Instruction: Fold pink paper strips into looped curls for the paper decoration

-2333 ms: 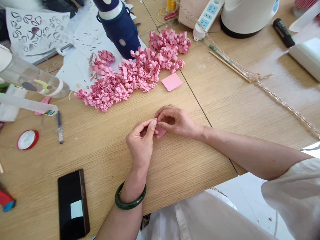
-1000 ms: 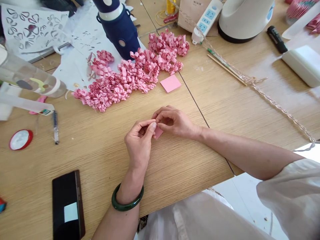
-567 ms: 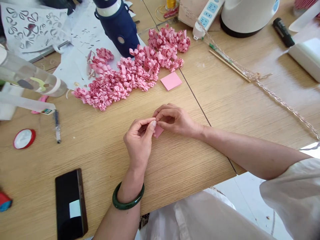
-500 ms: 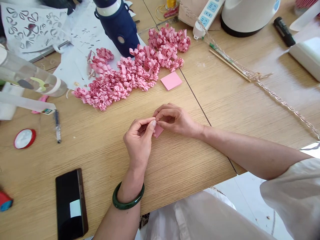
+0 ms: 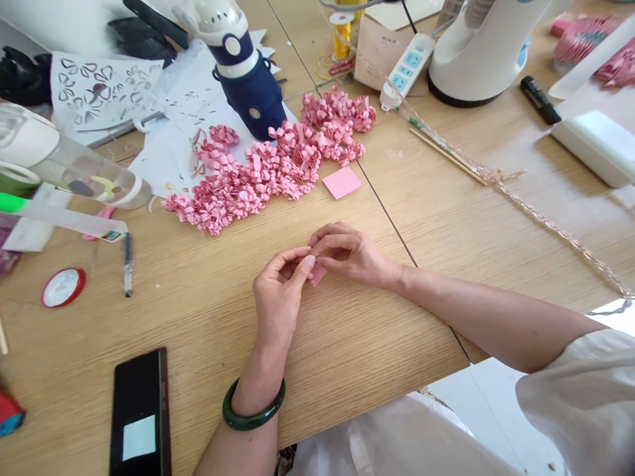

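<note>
My left hand (image 5: 281,287), a green bangle (image 5: 254,404) on its wrist, pinches a small piece of pink paper (image 5: 318,274). Thumb and fingertips of my right hand (image 5: 353,256) close on the same paper from the other side. Most of the paper is hidden behind the fingers; a corner shows below them. Just beyond the hands, a flat stack of pink paper (image 5: 342,182) lies on the table (image 5: 377,330). Farther back spreads a long heap of curled pink paper flowers (image 5: 253,182).
A dark blue bottle (image 5: 251,99) stands behind the flowers. On the left lie a phone (image 5: 141,403), a roll of tape (image 5: 63,287), a pen (image 5: 127,264) and a clear bottle (image 5: 99,175). A power strip (image 5: 407,71), a twisted cord (image 5: 560,225) and a black marker (image 5: 540,99) are on the right.
The camera has tilted up slightly, so the scene sits lower and more of the far table shows. Both hands keep their pinch on the pink paper.
</note>
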The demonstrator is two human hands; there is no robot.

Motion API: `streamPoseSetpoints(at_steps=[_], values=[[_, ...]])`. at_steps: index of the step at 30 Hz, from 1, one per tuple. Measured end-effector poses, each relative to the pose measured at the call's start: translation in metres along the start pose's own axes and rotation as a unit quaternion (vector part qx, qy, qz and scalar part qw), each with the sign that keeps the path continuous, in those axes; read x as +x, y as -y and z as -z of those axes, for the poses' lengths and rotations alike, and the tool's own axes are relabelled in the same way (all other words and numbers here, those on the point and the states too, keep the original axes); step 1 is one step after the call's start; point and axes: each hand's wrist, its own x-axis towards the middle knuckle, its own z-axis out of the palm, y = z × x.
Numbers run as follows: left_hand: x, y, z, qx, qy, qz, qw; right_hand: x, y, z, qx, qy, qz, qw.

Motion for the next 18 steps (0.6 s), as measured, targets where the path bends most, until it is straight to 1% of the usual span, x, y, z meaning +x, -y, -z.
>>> streamPoseSetpoints(at_steps=[3,5,6,8,10,12,15,18], values=[[0.0019,0.0008,0.003,-0.003,0.022,0.031,0.999,-0.0003,0.0004,0.0009,-0.012,0.002,-0.003,1.0],[0.0018,0.0018,0.0054,0.023,0.034,0.016,0.999,-0.0008,0.0001,0.0008,-0.018,0.002,-0.006,1.0],[0.0012,0.0021,0.0063,0.043,0.034,-0.007,0.998,-0.001,-0.0001,0.0005,-0.02,0.001,-0.004,1.0],[-0.001,0.0016,0.0072,0.098,0.021,-0.076,0.992,-0.0012,-0.0006,-0.0003,-0.022,-0.003,0.001,1.0],[-0.0035,0.0,0.0066,0.155,0.001,-0.147,0.977,-0.0011,-0.0007,-0.0011,-0.024,-0.008,0.005,1.0],[-0.0053,-0.0012,0.0053,0.19,-0.011,-0.188,0.963,-0.0007,-0.0006,-0.0018,-0.025,-0.014,0.009,1.0],[-0.0059,0.0002,0.0036,0.181,-0.015,-0.196,0.964,0.0002,0.0,-0.002,-0.03,-0.012,0.008,0.999],[-0.0052,0.004,0.0027,0.137,-0.013,-0.158,0.978,0.0008,0.0005,-0.0015,-0.032,-0.001,-0.013,0.999]])
